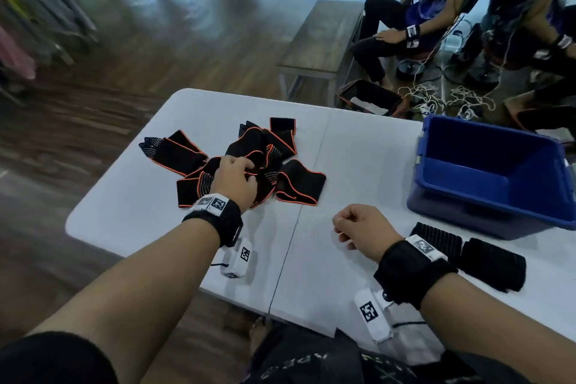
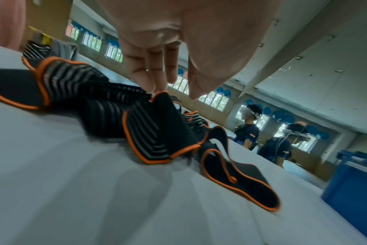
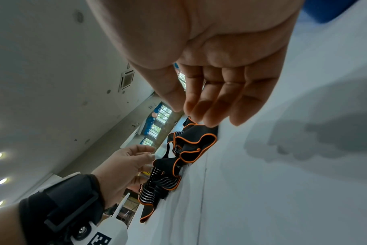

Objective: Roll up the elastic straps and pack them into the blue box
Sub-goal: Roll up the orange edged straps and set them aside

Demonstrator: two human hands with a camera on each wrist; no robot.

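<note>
Head view: the left hand sits on the tangled straps mid-table, well apart from the box, which shows no straps inside; the right hand hovers loosely curled, holding nothing. Left wrist view: the fingertips touch an orange-edged fold at the top of the pile, though a closed pinch cannot be confirmed; best to take one free end only. Right wrist view: fingers relaxed and empty; this hand should pin the remaining straps while one is drawn clear.
</note>
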